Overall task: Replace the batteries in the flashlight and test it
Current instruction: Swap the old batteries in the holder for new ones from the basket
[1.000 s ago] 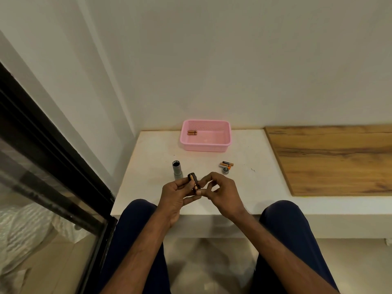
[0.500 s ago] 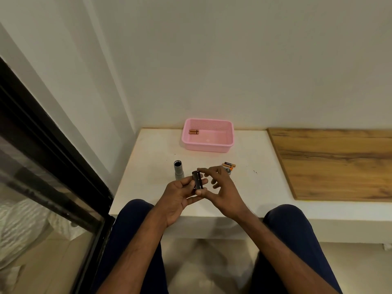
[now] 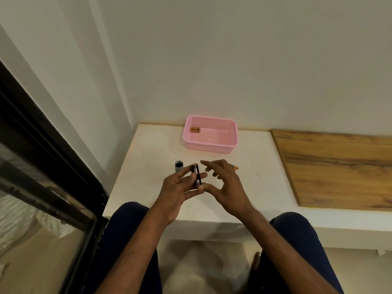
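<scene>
My left hand [image 3: 178, 188] holds a black battery holder [image 3: 196, 176] upright between its fingers and thumb, above the white table's near edge. My right hand [image 3: 224, 183] is just to the holder's right, its thumb touching the holder's lower end, its other fingers spread and lifted off it. The grey flashlight body [image 3: 178, 166] stands on the table with its open end up, just behind my left fingers. A loose battery [image 3: 235, 167] peeks out behind my right hand. Another battery [image 3: 195, 129] lies in the pink basket [image 3: 232, 143].
The white table [image 3: 148, 166] ends at a wall behind and a black-framed glass door [image 3: 42, 166] to the left. A wooden board [image 3: 339, 166] covers the surface to the right. My knees sit under the table's near edge.
The holder has turned upright in my left hand. My right hand's fingers have lifted off it and spread, with only the thumb still touching. The view has tilted slightly.
</scene>
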